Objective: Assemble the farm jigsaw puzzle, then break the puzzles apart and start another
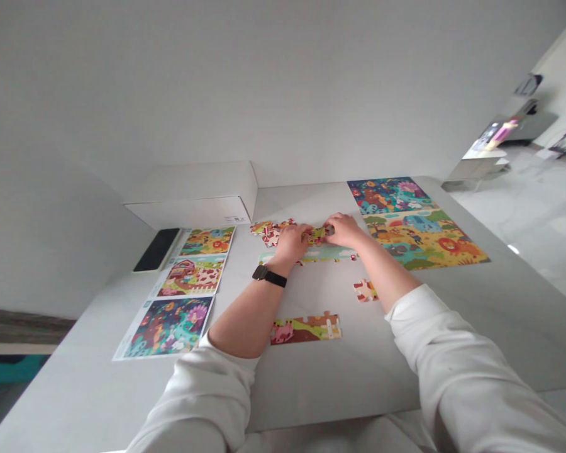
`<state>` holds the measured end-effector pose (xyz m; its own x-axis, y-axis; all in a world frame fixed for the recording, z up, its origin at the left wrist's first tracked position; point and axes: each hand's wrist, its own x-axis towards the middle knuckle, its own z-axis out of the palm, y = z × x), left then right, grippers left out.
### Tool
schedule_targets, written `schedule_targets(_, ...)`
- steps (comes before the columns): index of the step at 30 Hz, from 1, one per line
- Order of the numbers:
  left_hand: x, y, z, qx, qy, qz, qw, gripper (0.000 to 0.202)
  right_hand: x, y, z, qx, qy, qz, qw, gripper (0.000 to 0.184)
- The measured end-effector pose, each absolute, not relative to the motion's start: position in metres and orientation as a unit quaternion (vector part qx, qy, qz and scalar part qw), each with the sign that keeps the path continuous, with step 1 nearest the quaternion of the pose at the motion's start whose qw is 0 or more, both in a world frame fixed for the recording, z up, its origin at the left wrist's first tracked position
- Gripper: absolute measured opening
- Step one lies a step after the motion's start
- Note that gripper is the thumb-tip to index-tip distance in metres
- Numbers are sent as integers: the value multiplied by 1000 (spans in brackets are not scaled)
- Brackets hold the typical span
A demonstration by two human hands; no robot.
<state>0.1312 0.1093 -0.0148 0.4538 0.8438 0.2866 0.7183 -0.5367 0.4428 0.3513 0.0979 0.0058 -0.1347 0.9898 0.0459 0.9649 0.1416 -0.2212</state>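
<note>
My left hand (pixel 293 241) and my right hand (pixel 343 229) meet over a green and yellow puzzle piece (pixel 317 234), fingers curled onto it. A heap of loose puzzle pieces (pixel 270 231) lies just left of my left hand. Below the hands runs a joined pale strip of pieces (pixel 327 255). Nearer me lie a joined brown and pink strip (pixel 306 329) and a single red and white piece (pixel 365 290). My left wrist carries a black watch (pixel 269 275).
A finished colourful animal puzzle (pixel 412 220) lies at the right on the white table (pixel 476 314). A reference sheet with three pictures (pixel 182 292) lies at the left, beside a black phone (pixel 157 250). A white box (pixel 195 194) stands behind.
</note>
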Motion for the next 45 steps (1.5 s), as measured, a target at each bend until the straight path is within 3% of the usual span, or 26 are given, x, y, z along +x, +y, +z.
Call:
schedule_targets(4, 130, 107, -15, 839, 469, 248, 121, 36, 374, 100, 20, -700, -703, 46, 118, 49)
schedule_targets(8, 128, 105, -17, 863, 439, 222, 110, 53, 387, 97, 29, -763, -641, 56, 59, 54)
schedule_targets(10, 127, 106, -18, 869, 434, 214, 107, 51, 386, 96, 28, -764, -641, 66, 36, 57)
schedule_targets(13, 125, 109, -19, 868, 433, 215, 110, 45, 379, 96, 21, -713, -694, 62, 70, 60)
schedule_targets(27, 121, 112, -12, 775, 542, 310, 98, 43, 357, 97, 1, -653, -743, 91, 114, 39)
schedule_targets(37, 121, 112, -18, 767, 557, 306, 91, 30, 359, 93, 10, -639, -739, 27, 211, 32)
schedule_targets(40, 125, 113, -13, 753, 527, 362, 152, 28, 360, 89, 19, -617, -746, 36, 249, 34)
schedule_targets(45, 134, 113, 7, 677, 440, 451, 380, 31, 353, 71, 47, -548, -775, 88, 303, 39)
